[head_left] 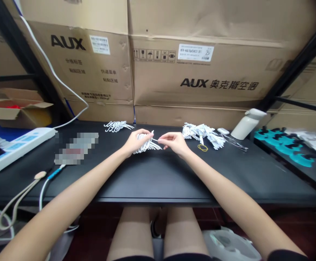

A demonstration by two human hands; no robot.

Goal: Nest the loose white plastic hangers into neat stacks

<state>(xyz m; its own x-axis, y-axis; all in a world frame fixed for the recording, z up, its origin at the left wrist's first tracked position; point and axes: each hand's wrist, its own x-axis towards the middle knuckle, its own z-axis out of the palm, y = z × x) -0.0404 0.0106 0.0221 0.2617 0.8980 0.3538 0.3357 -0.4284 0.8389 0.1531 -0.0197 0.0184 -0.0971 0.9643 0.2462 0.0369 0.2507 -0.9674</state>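
Observation:
My left hand (132, 143) is closed around a bunch of thin white hooks (144, 145), their curved ends toward the left and straight ends fanning out to the right. My right hand (176, 143) pinches the straight end of one white hook between thumb and fingertips, just right of the bunch. Both hands are over the middle of the black table (152, 177). Behind my left hand lies a small pile of white hooks (117, 126). Several white bundles (202, 132) lie beyond my right hand, with a yellow rubber band (202, 147) in front.
A white bottle (248, 124) stands at the back right beside glasses (235, 142) and a teal tray (282, 145). On the left are a power strip (19, 148), a blurred-out object (78, 148) with a cable, and an open carton (19, 105). Large cardboard boxes (158, 90) wall the back.

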